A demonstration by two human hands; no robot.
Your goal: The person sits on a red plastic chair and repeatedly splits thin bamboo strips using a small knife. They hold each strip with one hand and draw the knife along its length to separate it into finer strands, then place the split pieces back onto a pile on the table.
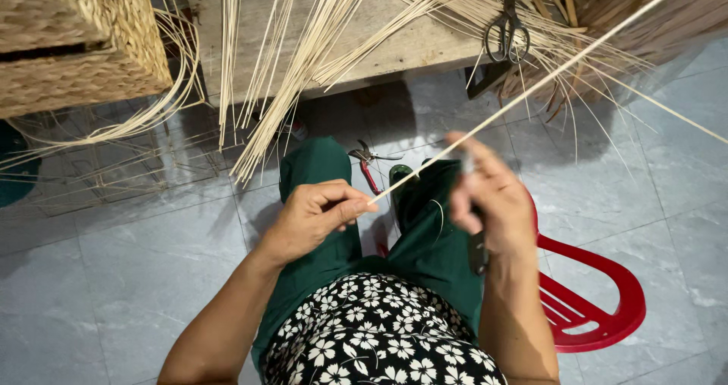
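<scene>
My left hand point(317, 214) pinches the near end of a long pale rattan strip point(531, 89) between thumb and forefinger, above my knees in green trousers. The strip runs up and right past my right hand point(489, 199), which is blurred and wraps around the strip while also gripping a dark-handled knife point(478, 252) that points down. Both hands hover over my lap.
A wooden bench point(394, 47) ahead carries bundles of pale strips point(303, 59) and black scissors point(506, 36). A woven basket point(76, 44) stands at upper left. Red-handled pruning shears point(369, 165) lie on the grey tiled floor. A red plastic stool point(599, 301) is under me.
</scene>
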